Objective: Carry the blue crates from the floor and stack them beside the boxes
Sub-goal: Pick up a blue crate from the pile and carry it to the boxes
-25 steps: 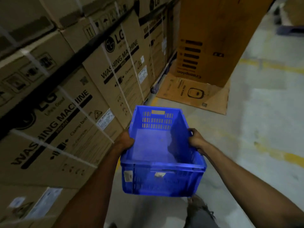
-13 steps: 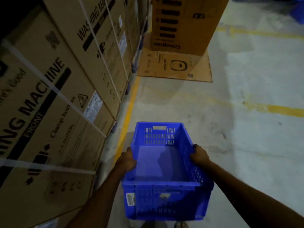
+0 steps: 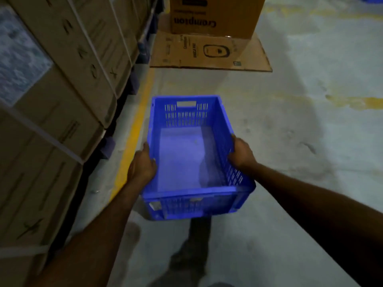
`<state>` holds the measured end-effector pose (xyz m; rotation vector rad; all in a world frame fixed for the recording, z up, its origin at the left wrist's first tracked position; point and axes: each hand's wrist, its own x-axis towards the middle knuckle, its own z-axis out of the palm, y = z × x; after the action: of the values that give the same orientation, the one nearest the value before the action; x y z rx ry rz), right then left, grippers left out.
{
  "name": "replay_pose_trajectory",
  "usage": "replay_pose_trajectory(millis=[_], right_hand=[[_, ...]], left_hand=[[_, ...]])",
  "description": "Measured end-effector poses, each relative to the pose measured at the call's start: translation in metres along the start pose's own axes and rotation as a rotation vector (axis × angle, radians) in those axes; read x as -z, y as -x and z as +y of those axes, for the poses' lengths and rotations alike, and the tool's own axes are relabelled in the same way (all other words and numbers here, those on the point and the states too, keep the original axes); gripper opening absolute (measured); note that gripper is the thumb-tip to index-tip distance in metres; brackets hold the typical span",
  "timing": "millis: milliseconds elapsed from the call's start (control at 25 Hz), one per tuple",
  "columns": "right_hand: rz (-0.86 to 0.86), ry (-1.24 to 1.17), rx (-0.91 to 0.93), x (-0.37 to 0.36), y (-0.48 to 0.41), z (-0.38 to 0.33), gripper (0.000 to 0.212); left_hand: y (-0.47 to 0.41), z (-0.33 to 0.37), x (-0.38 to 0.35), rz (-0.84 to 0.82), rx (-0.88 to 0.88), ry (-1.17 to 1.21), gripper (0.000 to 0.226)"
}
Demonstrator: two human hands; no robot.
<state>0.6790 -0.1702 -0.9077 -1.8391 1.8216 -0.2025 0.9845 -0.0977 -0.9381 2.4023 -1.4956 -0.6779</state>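
An empty blue crate [image 3: 182,158] with slotted walls hangs in front of me above the concrete floor. My left hand [image 3: 142,167] grips its left long rim. My right hand [image 3: 241,153] grips the right long rim. The crate sits level, its short end with a handle slot pointing away from me. A row of strapped washing machine boxes [image 3: 62,83] runs along the left, close to the crate. Whether the crate's base touches the floor is unclear.
A yellow floor line [image 3: 134,133] runs beside the boxes. Ahead stands a tall brown Crompton carton [image 3: 213,15] on a flattened cardboard sheet [image 3: 209,52]. Open concrete floor spreads to the right. My leg and shoe [image 3: 192,251] show below the crate.
The view has tilted down toward the floor and I have walked forward along the boxes. The crate, still held in both hands, sits lower and nearer the yellow line.
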Motion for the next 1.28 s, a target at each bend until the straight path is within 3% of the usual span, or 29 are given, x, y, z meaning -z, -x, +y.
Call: replay_pose_trajectory(millis=[320, 480, 600, 800, 880, 960, 1040, 1080, 1200, 1280], right_hand=[[0.142, -0.017, 0.130, -0.066, -0.118, 0.015, 0.067], [0.092, -0.060, 0.057, -0.061, -0.095, 0.014, 0.088], [0.146, -0.048, -0.009, -0.081, -0.067, 0.018, 0.087], [0.188, 0.016, -0.054, -0.086, -0.092, 0.021, 0.090], [0.149, 0.001, -0.040, -0.086, -0.091, 0.023, 0.090], [0.050, -0.045, -0.035, -0.075, -0.080, 0.023, 0.092], [0.044, -0.049, -0.094, -0.052, -0.060, 0.016, 0.085], [0.081, -0.056, -0.102, -0.040, -0.043, 0.009, 0.077], [0.239, -0.176, -0.043, 0.014, 0.028, -0.017, 0.055], [0.290, -0.199, 0.019, 0.062, 0.072, -0.044, 0.043]], left_hand=[[-0.122, -0.011, -0.046, 0.184, -0.112, -0.013, 0.069], [-0.112, -0.014, -0.045, 0.113, -0.014, 0.043, 0.074], [-0.092, -0.015, -0.053, 0.194, 0.007, 0.007, 0.072], [-0.115, -0.016, -0.057, 0.262, -0.020, -0.007, 0.072], [-0.118, -0.019, -0.056, 0.163, -0.035, 0.060, 0.076], [-0.113, -0.018, -0.039, -0.069, -0.024, 0.112, 0.083], [-0.097, -0.011, -0.015, -0.154, 0.035, 0.028, 0.083], [-0.079, -0.003, 0.000, -0.070, 0.035, 0.000, 0.075], [0.009, 0.049, 0.053, 0.396, -0.107, 0.088, 0.045], [0.066, 0.091, 0.100, 0.491, -0.155, 0.194, 0.036]])
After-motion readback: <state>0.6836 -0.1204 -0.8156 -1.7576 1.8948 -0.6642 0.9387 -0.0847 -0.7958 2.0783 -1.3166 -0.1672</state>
